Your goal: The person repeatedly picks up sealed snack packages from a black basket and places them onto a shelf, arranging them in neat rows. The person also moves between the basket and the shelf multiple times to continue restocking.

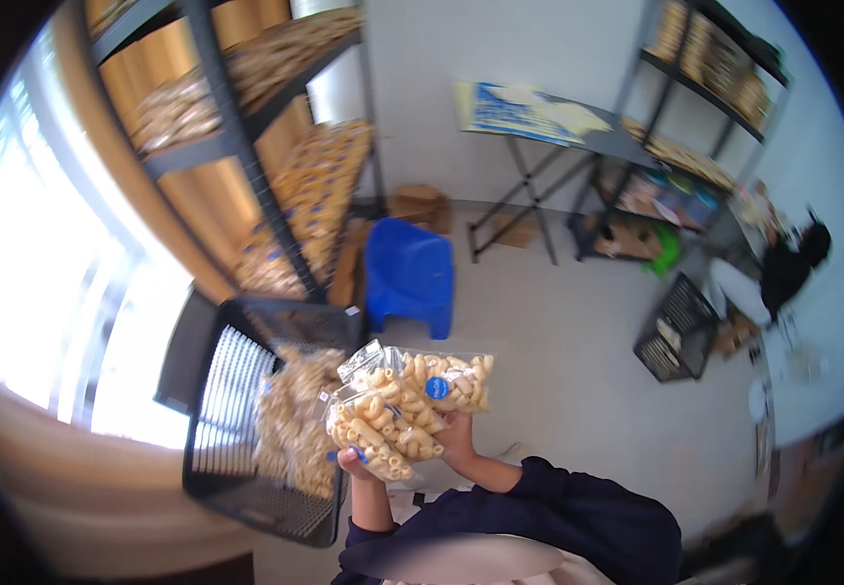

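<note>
Several clear plastic bags of tube-shaped, pale yellow macaroni snacks point(381, 420) are bunched together in front of me. My left hand point(354, 463) grips the near-left end of the bunch. From the right, my right hand point(457, 437) holds it from beneath, with most of the fingers hidden by the bags. The right-hand bag point(458, 376) carries a round blue label with writing. Just left of my hands stands a black plastic basket point(268, 515) with slotted walls. More bagged snacks point(297, 431) are piled inside it.
A dark metal shelf rack point(239, 121) with rows of bagged goods rises at the left. Beyond my hands is a blue plastic chair point(411, 274). A folding table point(597, 124) stands by the wall. At right, a person point(784, 274) sits beside another black basket point(678, 329).
</note>
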### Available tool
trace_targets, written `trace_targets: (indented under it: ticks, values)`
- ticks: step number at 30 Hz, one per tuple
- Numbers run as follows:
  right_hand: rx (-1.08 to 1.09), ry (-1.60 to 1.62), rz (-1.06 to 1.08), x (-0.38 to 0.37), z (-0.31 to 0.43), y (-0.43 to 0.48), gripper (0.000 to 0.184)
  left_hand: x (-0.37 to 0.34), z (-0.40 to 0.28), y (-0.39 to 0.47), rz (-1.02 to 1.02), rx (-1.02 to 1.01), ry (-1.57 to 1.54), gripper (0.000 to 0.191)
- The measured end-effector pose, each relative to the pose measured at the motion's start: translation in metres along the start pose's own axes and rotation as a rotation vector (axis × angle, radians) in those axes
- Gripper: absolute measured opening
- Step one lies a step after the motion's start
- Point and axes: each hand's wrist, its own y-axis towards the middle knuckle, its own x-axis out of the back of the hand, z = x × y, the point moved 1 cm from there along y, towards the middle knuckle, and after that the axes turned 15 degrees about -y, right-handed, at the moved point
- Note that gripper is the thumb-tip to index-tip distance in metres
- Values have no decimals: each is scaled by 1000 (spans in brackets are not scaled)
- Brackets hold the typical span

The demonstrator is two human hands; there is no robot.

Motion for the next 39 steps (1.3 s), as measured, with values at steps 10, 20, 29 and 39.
trace_targets:
  ticks: [10, 20, 29, 39]
  values:
    - [85, -329, -304, 371, 29, 57, 21, -70, 267, 89, 562, 657, -229, 78]
    - [38, -683, -190, 531, 140, 126, 16, -59, 464, 185, 619, 1042, -301, 68]
    - [-102, -218, -589, 655, 39, 238, 11, -15, 633, 300, 468, 1114, -360, 77]
    - [-116, -157, -1316, 782, -41, 334, 14, -57, 832, 395, 471, 1199, -418, 71]
